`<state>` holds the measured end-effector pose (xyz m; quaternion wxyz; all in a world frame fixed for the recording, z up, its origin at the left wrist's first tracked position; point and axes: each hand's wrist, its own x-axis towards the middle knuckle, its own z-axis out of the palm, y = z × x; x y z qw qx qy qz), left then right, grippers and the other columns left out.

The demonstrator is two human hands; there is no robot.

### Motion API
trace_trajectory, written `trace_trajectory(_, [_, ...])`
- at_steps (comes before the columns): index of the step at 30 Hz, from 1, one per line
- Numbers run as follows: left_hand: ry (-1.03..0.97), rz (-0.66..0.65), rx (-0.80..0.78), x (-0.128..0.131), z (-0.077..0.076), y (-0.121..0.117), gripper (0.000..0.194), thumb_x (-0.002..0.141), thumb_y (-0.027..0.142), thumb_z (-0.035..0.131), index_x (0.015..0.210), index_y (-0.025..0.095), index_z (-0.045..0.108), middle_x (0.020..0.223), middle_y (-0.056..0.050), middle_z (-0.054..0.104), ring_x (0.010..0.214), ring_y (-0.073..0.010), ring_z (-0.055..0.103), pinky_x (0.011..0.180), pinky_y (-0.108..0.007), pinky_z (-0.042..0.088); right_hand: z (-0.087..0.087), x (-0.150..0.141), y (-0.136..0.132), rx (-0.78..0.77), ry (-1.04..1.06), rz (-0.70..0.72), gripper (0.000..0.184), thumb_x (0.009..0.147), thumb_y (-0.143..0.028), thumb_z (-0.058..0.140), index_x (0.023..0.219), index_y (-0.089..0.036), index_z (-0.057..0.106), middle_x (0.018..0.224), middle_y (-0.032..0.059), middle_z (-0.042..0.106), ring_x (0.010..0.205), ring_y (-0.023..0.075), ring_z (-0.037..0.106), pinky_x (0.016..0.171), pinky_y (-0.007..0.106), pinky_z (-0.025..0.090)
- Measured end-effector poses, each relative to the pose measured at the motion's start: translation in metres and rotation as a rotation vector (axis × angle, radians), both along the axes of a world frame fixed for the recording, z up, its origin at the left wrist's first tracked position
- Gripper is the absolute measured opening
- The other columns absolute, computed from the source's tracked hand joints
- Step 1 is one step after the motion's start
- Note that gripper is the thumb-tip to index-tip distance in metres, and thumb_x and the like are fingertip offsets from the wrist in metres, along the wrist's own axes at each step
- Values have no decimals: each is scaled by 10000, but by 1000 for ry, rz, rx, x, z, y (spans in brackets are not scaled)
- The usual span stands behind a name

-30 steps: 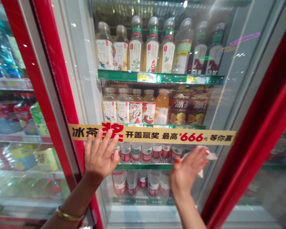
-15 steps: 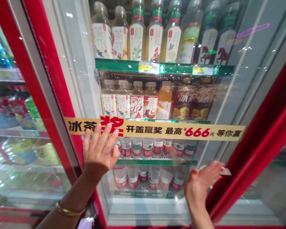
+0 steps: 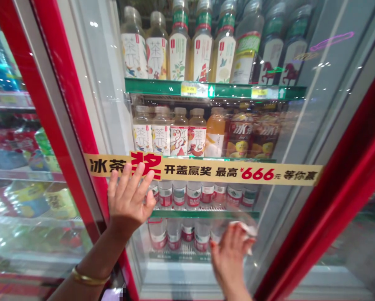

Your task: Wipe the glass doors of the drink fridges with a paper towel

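Observation:
My left hand (image 3: 129, 202) lies open against the glass door (image 3: 292, 142) of a drinks cooler, fingers spread over the left part of a yellow banner strip (image 3: 203, 170). A gold bangle (image 3: 90, 278) circles that wrist. Lower and to the right, my right hand (image 3: 231, 255) holds a thin white tissue (image 3: 249, 229) against the glass. The tissue's edge sticks out past the fingertips; the rest of it is hidden beneath the hand. Both hands are on the outside, in front of the bottle rows.
Behind the glass, tea bottles (image 3: 179, 52) fill the top shelf (image 3: 156, 85), with smaller bottles (image 3: 196, 133) below and red-labelled water bottles (image 3: 193, 196) lower down. Red door frames (image 3: 325, 209) run along both sides. Another stocked cooler (image 3: 27, 196) stands at left.
My right hand has moved left and slightly down across the glass with the tissue, away from the red frame at right. My left hand stays in place.

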<state>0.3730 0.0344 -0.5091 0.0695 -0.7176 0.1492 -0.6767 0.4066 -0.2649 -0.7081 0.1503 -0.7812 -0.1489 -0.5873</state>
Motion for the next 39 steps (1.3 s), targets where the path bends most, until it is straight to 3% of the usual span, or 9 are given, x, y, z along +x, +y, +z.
trace_trajectory(4, [9, 3, -35, 1, -4, 0, 824, 958, 206, 643, 1721, 329, 356, 1788, 27, 340, 1702, -238, 287, 1438, -508, 205, 16, 16, -50, 359, 64, -168, 800, 1094, -353, 265, 1761, -103, -96, 1832, 268, -95, 1714, 469, -58, 1259, 897, 177])
trace_trajectory(7, [10, -15, -30, 2, -5, 2, 826, 950, 194, 652, 1717, 316, 372, 1783, 1, 365, 1703, -234, 283, 1439, -498, 195, -4, -14, 39, 246, 17, -98, 831, 1072, -380, 341, 1778, -132, -20, 1847, 236, 104, 1709, 499, 108, 1179, 864, 419])
trace_trajectory(11, [7, -44, -7, 2, 0, 5, 833, 943, 178, 649, 1716, 323, 374, 1784, 1, 372, 1708, -214, 264, 1443, -466, 169, -41, -56, 150, -118, -4, 138, 549, 1071, -530, 363, 1543, -442, 629, 1482, -68, 726, 1390, 290, 680, 929, 404, 693])
trace_trajectory(15, [22, -47, 3, 2, -3, 8, 843, 933, 158, 650, 1718, 298, 378, 1782, -24, 374, 1707, -236, 264, 1448, -478, 169, -51, -34, 81, -210, -15, 92, 592, 1076, -538, 409, 1601, -328, 586, 1543, 11, 693, 1553, 290, 534, 1158, 473, 585])
trace_trajectory(21, [153, 22, -86, -9, -95, -3, 909, 954, 224, 688, 1758, 288, 269, 1851, 4, 169, 1736, -263, 130, 1469, -466, 80, -32, 13, -26, 256, 101, -191, 827, 1102, -397, 274, 1740, -40, -112, 1822, 324, -80, 1716, 446, -128, 1211, 932, 204])
trace_trajectory(26, [226, 53, -149, -14, -173, -9, 942, 985, 303, 669, 1778, 316, 162, 1856, 53, 101, 1742, -228, 90, 1483, -420, 52, -65, -27, 98, -45, 48, 74, 621, 1056, -529, 451, 1652, -360, 496, 1641, 29, 605, 1562, 368, 513, 1167, 613, 557])
trace_trajectory(29, [228, 52, -145, -10, -182, -5, 926, 988, 330, 663, 1773, 357, 175, 1856, 67, 114, 1740, -233, 104, 1483, -421, 59, -76, -38, 100, -193, 17, 189, 436, 1040, -609, 456, 1399, -533, 691, 1352, -166, 779, 1208, 216, 752, 1063, 361, 622])
trace_trajectory(35, [135, -7, -115, 0, -178, -2, 930, 930, 225, 677, 1759, 281, 260, 1848, -13, 182, 1744, -232, 117, 1465, -468, 56, 15, 18, -65, 127, 45, -123, 789, 1114, -389, 356, 1773, -93, 40, 1814, 288, 214, 1715, 427, 185, 1315, 769, 244])
trace_trajectory(39, [97, -9, -70, 1, -179, -2, 962, 879, 176, 711, 1746, 225, 296, 1831, -88, 231, 1740, -265, 146, 1452, -512, 90, 66, 33, -60, 283, 73, -214, 802, 1118, -400, 289, 1758, -63, -57, 1837, 296, 29, 1731, 422, -1, 1318, 776, 210])
